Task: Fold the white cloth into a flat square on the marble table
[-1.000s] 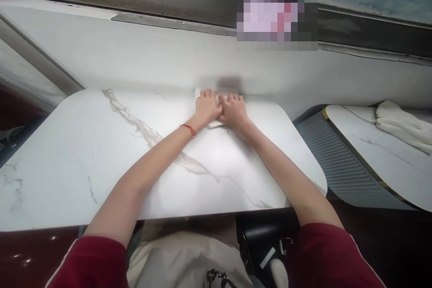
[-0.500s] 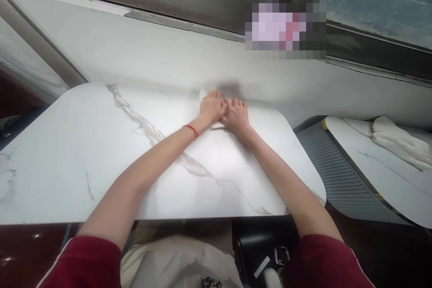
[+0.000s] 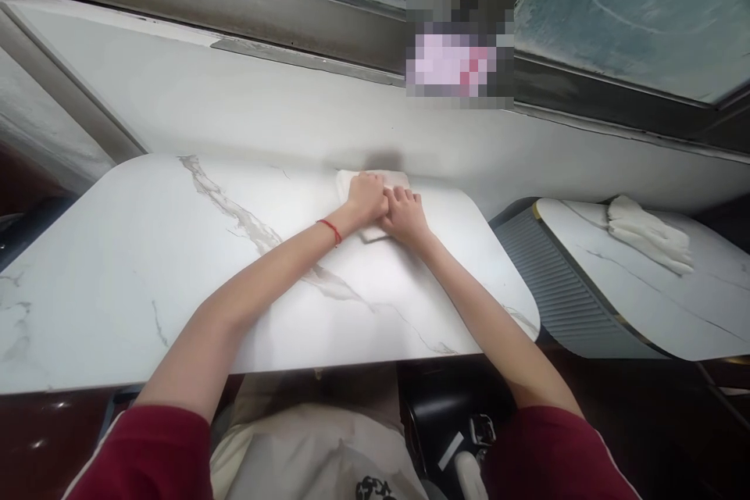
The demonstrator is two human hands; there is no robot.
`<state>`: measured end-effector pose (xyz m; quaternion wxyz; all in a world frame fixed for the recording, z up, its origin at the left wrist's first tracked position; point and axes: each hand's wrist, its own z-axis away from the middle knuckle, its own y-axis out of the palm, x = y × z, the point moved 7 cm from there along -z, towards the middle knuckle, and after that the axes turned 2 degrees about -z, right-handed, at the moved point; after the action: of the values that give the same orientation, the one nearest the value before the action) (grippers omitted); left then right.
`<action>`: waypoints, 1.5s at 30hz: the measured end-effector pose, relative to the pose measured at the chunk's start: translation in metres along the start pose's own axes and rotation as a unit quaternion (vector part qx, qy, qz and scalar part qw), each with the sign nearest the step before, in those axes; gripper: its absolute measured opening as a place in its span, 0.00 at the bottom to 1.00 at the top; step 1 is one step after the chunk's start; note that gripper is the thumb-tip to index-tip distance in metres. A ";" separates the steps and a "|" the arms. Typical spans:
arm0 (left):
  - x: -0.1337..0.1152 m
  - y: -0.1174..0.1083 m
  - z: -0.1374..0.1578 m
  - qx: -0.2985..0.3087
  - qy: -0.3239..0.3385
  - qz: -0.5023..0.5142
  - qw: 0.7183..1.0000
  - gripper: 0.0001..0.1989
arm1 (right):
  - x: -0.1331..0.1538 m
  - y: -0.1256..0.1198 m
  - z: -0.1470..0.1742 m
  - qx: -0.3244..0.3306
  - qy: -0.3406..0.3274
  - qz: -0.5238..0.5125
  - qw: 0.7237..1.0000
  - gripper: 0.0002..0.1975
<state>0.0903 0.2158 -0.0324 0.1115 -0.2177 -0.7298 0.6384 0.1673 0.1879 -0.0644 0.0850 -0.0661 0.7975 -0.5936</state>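
A folded white cloth lies on the marble-patterned white table, close to the wall side. My left hand, with a red string bracelet at the wrist, is closed on the cloth, its fingers curled into it. Right beside it, my right hand presses on the cloth with bent fingers gripping it. The two hands touch at the thumbs. Parts of the cloth stick out behind and in front of the hands; its middle is hidden under them.
To the right stands a second marble-topped table with a ribbed side, bearing a crumpled white cloth. A pale wall and a window frame rise behind. Below the near edge is a black seat with small items on it.
Both hands have come slightly nearer on the table with the cloth, so more of it shows around them. The left fingers are more curled. The camera view has also shifted.
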 end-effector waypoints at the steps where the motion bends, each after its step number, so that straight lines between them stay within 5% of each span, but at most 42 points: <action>1: -0.008 -0.001 0.004 0.022 0.006 0.000 1.000 0.16 | -0.001 -0.003 0.010 0.007 -0.004 0.010 1.000 0.25; 8: -0.104 0.006 0.067 0.127 0.176 -0.001 0.976 0.10 | -0.017 -0.031 0.129 -0.006 0.010 0.082 0.997 0.19; 14: -0.176 0.011 0.156 -0.015 0.329 -0.072 0.941 0.15 | -0.033 -0.056 0.236 -0.081 0.040 0.122 0.988 0.24; 19: -0.204 0.036 0.175 -0.119 0.381 -0.154 0.904 0.20 | -0.070 -0.055 0.259 -0.111 0.091 0.129 0.981 0.26; 25: -0.213 0.054 0.113 -0.071 0.323 -0.119 0.936 0.26 | -0.127 -0.027 0.223 -0.076 0.112 0.040 0.990 0.26; 32: -0.177 0.063 0.033 -0.046 0.277 -0.026 0.959 0.29 | -0.177 0.016 0.137 -0.035 0.121 -0.074 0.989 0.29; 40: -0.108 0.065 -0.028 -0.008 0.170 0.026 0.985 0.30 | -0.158 0.039 0.031 -0.015 0.107 -0.079 0.991 0.31; 45: -0.065 0.059 -0.043 0.008 0.119 0.018 0.993 0.30 | -0.131 0.047 -0.008 -0.032 0.108 -0.062 0.992 0.31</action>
<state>0.1766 0.2296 -0.0760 0.1879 -0.3046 -0.7018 0.6159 0.2938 0.2361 -0.0995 -0.0407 -0.0536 0.8150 -0.5755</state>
